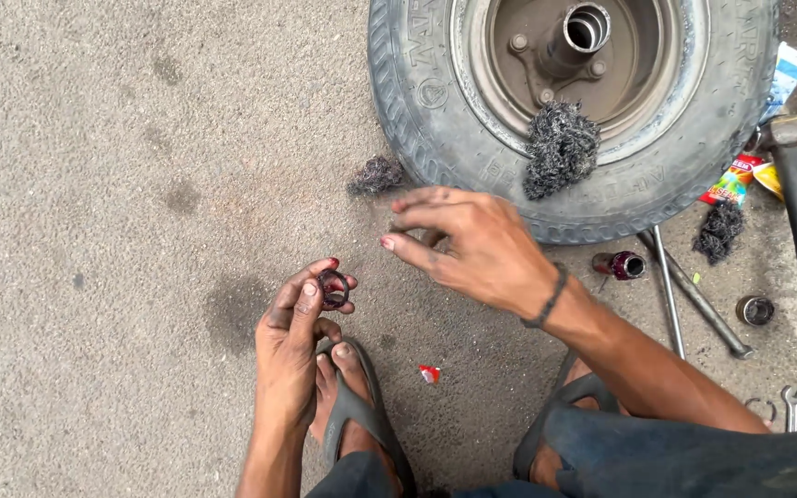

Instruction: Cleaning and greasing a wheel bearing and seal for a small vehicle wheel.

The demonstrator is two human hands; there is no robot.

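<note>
Head view: left hand [295,332] pinches greasy round bearing ring [333,289].

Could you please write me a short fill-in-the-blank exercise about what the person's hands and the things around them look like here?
1. The left hand holds a small dark ____ smeared with red grease.
2. The right hand hovers with fingers spread, holding ____.
3. A wad of steel wool rests on the rim of the ____, which lies flat on the ground.
4. A thin band sits on the ____ wrist.

Missing words: ring; nothing; wheel; right
</note>
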